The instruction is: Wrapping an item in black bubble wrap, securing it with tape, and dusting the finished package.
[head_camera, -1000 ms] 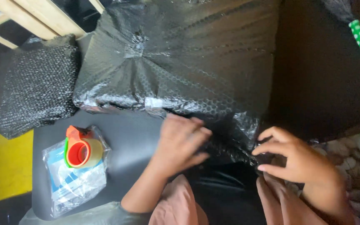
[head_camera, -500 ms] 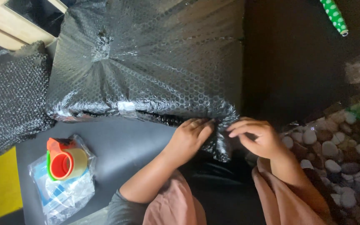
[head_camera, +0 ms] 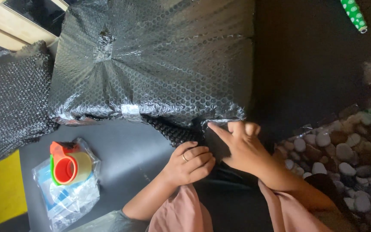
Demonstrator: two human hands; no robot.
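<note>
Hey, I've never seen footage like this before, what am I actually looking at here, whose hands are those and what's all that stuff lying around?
This is one camera worn on a person's head, looking down at their own bare hands. The left hand and right hand both pinch the loose near edge of a large parcel wrapped in black bubble wrap, which lies on a dark table. Left of it sits an orange tape dispenser on a clear plastic packet. A second black bubble-wrapped bundle lies farther left. A green dotted roll is at top right, and pebbles at right.

Dark table (head_camera: 125,148) – bubble-wrapped parcel (head_camera: 159,60), wrap stack (head_camera: 9,99), tape dispenser (head_camera: 67,165) on clear bag (head_camera: 71,197)
</note>
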